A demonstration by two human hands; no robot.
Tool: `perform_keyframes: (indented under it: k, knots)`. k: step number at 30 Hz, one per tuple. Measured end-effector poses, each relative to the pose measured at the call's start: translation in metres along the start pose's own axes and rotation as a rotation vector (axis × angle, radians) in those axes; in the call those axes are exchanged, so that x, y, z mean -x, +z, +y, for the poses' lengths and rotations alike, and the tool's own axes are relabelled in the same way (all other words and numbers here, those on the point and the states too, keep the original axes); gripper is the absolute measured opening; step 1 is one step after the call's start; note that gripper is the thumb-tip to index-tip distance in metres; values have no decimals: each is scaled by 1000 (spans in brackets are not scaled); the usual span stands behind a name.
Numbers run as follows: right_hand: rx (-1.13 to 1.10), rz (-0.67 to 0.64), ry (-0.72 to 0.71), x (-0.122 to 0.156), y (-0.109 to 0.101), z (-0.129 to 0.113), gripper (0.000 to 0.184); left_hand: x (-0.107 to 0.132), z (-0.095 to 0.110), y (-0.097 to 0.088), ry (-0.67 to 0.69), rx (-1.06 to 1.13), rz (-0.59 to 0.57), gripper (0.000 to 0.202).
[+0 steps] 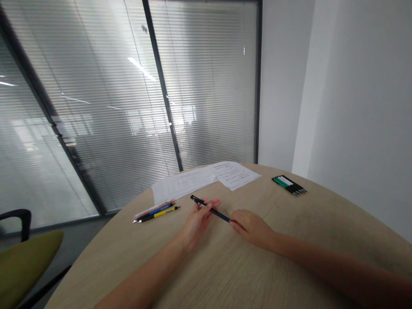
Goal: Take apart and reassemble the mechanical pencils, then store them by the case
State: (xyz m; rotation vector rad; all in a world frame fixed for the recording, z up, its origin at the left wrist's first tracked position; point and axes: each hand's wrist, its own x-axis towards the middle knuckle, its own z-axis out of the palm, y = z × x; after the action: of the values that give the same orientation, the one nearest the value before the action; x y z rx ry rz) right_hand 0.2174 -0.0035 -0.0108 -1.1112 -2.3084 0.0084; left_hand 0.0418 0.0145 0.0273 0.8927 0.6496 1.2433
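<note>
A black pen (219,214) slants between my two hands just above the table. My left hand (200,218) grips its upper part, the thumb lying across the barrel and the clip end sticking out to the left. At the lower right end, the fingers of my right hand (250,226) are closed around the tip, which they hide. Left of my left hand lie several pens, among them a yellow and black pen (161,213) and a blue and black pen (161,209).
Printed sheets of paper (236,175) overlap at the far side of the round wooden table (206,274). On the right lies a row of several black pens with green and white parts (289,184). A green chair (28,266) stands at the left, with a glass partition with blinds behind.
</note>
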Motion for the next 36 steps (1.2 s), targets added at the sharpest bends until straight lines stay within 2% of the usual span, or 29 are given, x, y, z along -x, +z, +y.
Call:
perform_keyframes:
  k: [2, 6, 9, 13, 17, 21, 29, 36]
  knots:
    - [-74, 25, 107, -1, 1, 5, 25, -3, 2, -6, 30, -114, -37, 13]
    - [-262, 79, 298, -5, 3, 17, 26, -10, 7, -21, 4, -403, -21, 26]
    - [-357, 113, 361, -7, 4, 27, 24, -13, 9, -26, -45, -530, -45, 30]
    - [-398, 148, 421, -9, 6, 43, 23, -14, 9, -30, -31, -568, -39, 26]
    - [-529, 139, 449, -10, 8, 58, 20, -16, 5, -33, -19, -635, -42, 28]
    - [-631, 106, 454, -11, 8, 60, 19, -15, 1, -34, -23, -697, -37, 26]
    - [-610, 98, 456, -11, 5, 54, 19, -14, -3, -35, -17, -816, -23, 26]
    - [-572, 93, 484, -10, 11, 61, 28, -14, -5, -37, 9, -1075, -122, 27]
